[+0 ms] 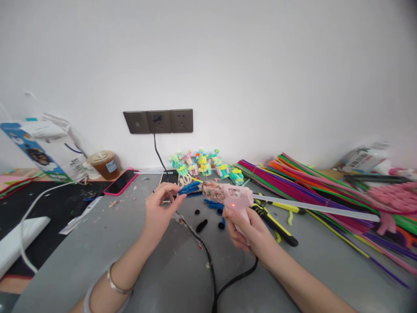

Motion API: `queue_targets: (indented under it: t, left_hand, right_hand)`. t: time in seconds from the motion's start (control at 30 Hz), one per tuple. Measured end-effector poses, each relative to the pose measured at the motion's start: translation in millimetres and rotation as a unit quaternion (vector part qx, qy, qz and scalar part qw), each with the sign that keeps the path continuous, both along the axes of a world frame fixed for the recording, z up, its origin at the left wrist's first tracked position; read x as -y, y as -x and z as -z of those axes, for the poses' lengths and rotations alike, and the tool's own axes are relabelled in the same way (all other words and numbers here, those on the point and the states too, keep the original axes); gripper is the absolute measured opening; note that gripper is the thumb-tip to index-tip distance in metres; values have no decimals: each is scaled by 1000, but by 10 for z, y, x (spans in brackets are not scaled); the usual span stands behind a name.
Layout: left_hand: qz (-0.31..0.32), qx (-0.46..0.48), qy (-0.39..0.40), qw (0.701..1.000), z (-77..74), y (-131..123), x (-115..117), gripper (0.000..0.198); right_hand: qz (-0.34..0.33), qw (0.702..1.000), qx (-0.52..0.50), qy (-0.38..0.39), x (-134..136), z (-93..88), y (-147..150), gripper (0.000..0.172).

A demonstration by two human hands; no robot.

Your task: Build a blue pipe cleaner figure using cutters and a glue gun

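My right hand [243, 228] is wrapped round the handle of a pink hot glue gun [239, 198], its small light glowing orange. A long clear glue stick [312, 206] juts from the back of the gun. Caked residue covers the front, and the nozzle points left. My left hand [163, 202] pinches a blue fuzzy pipe-cleaner piece [189, 188] between thumb and fingers, close to the nozzle; whether they touch I cannot tell. Beneath the gun lie more blue pieces [213, 204] and small black pieces [202, 225]. Yellow-and-black pliers [276, 225] rest beside my right hand.
Colourful fuzzy figures [203, 164] stand against the wall below a socket panel [158, 121]. Bundled pipe cleaners [293, 187] spread across the right. A pink-cased phone [121, 182], a drink cup [106, 165] and a carton [45, 150] are at left. A black cord [208, 256] crosses the table.
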State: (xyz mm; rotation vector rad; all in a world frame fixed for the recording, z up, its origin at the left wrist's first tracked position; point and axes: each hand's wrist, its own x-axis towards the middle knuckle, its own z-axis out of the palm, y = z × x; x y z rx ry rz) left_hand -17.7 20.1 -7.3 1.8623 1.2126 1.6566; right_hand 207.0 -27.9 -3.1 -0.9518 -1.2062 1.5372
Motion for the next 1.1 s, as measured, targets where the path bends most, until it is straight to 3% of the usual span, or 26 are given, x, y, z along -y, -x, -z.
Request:
queue_targets:
  t: [0.27,1.1]
  left_hand:
    - [6,-17,1,1000,-17,6,2,8]
    - [-11,-6,-3,1000,-11,8,8,8]
  right_hand:
    - [-28,1000,-2,12,29,45,24,52]
    - [31,1000,-3,4,-42,-4,-1,51]
